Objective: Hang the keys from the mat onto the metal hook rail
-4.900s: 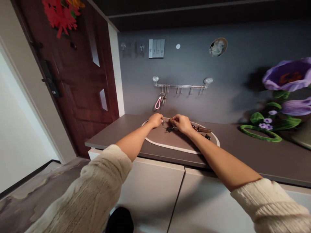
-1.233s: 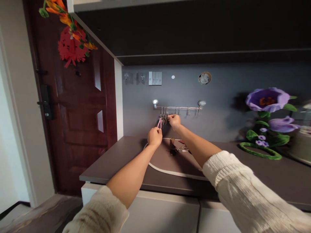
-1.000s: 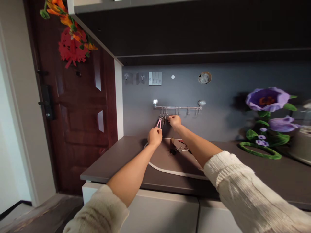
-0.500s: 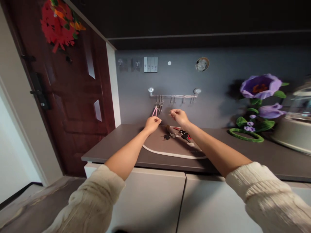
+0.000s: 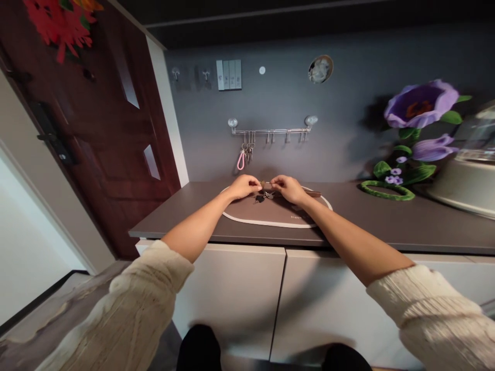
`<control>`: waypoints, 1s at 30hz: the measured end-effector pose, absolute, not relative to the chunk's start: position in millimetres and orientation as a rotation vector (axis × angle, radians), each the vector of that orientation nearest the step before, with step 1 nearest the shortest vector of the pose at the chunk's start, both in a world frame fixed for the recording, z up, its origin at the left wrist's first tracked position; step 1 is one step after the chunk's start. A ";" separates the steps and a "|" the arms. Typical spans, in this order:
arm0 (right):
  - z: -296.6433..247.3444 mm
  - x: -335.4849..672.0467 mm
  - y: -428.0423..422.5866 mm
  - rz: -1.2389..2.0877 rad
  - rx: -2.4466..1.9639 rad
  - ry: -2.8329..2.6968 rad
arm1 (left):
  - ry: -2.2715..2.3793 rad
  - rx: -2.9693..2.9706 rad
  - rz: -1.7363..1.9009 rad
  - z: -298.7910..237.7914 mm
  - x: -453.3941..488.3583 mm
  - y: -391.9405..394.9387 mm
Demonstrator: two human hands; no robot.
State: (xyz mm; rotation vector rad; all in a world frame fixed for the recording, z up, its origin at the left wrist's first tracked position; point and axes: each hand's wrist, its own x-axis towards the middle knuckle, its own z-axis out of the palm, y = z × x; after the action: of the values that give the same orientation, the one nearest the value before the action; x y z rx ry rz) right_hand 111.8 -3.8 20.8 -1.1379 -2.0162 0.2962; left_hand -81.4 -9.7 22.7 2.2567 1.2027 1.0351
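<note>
Both hands are low over a brown mat point(image 5: 247, 212) with a pale rim. My left hand point(image 5: 243, 186) has its fingers drawn together beside a bunch of keys point(image 5: 265, 196), close to a small brownish tag point(image 5: 263, 184). Facing it, my right hand point(image 5: 288, 188) is curled in a pinch just right of the same keys. Whether either hand grips a key or the tag is too small to make out. A brown strap-like piece point(image 5: 315, 194) sticks out past my right hand. Other items under that hand are hidden.
Above the mat, a clear hook rail point(image 5: 274, 131) on the wall holds several keys point(image 5: 249, 151) and a pink loop point(image 5: 241, 160) at its left end. Purple fabric flowers point(image 5: 419, 105) and a white domed appliance point(image 5: 464, 188) stand right. A dark red door point(image 5: 104, 139) is left.
Both hands have come down from near the hook rail to the keys on the mat. My left hand has left the pink loop, which hangs freely. The view has tilted downward.
</note>
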 end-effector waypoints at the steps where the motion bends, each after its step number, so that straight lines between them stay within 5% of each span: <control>1: 20.3 112.5 -4.5 0.246 -1.159 -2.061 | 1.195 2.290 1.002 22.0 -80.9 -10.0; 30: 12.7 107.0 -0.5 0.010 -1.232 -2.236 | 1.170 2.538 0.846 24.0 -76.3 -14.2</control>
State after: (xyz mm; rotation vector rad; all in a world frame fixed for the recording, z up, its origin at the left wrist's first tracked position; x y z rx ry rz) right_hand 107.0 -0.5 12.7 -1.2318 -2.2363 0.0100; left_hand -76.3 -14.2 24.0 2.5377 1.1703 0.8459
